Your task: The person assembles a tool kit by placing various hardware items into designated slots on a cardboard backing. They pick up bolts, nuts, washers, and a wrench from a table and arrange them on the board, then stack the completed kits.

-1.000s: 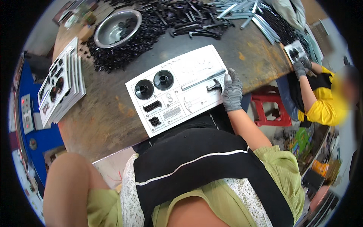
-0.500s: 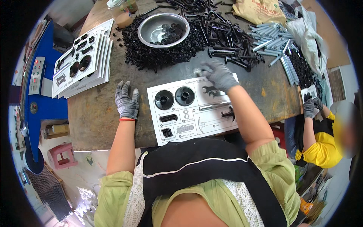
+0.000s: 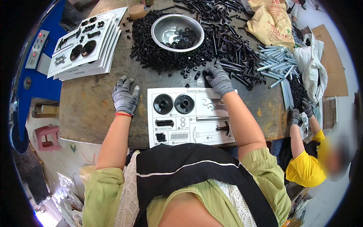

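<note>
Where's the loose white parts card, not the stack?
Head view, centre: the white parts card lies on the table in front of the black apron, the right forearm over its right side and the right hand by its far edge.

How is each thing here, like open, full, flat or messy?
Left hand, open, fingers spread on the table
Right hand, fingers bent; grip hidden
Front card, lying flat
Small black parts, heaped loosely
Bowl, upright, partly filled
Other cards, stacked unevenly
Silver tubes, piled messily
Paper bag, crumpled
White sack, crumpled
</note>
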